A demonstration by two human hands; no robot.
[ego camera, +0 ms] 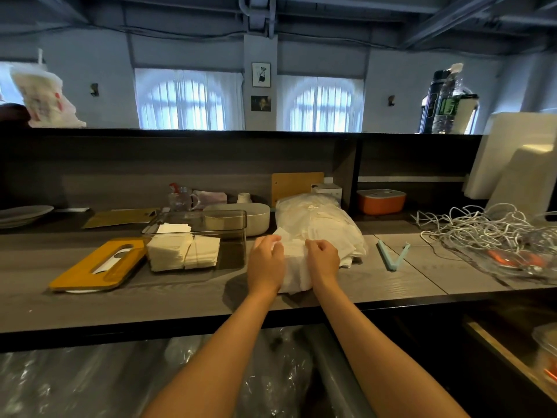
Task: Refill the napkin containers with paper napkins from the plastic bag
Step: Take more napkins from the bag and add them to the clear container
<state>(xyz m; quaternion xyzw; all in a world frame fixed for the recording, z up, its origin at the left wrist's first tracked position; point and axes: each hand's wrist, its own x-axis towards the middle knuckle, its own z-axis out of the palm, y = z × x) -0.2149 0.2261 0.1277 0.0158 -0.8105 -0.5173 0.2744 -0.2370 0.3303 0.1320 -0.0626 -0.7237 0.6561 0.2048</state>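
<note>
Both hands on the plastic bag [316,220] of paper napkins [294,274], mid-counter. Left hand [266,265] fingers curled over the near-left end of the bag, pinching the film and napkin edge. Right hand [322,259] fingers curled into a loose fist, gripping the bunched film on top. Napkin wad sticks out of the bag mouth between the wrists, toward the counter [187,300] front edge; bare strip of counter between wad and edge. Just left of the left fingers: clear napkin container [197,239], lid off, its right wall near the knuckles but apart. Inside: two napkin stacks [184,251] packed against the left half, right half bare. Beyond it to the left, yellow lid [98,263] flat on the counter, slot up, touching or nearly touching the container's left corner, cannot tell which. Behind the container: grey tub [253,217], lidless, contents not visible. Right of the right fingers: bare counter, then teal bag clip [391,256] lying open in a V, well apart from the bag. Further right, tangle of white cable [482,226]. Orange box [381,200] with white lid sits in the back-right cubby. Back panel close behind the bag; shelf overhead.
</note>
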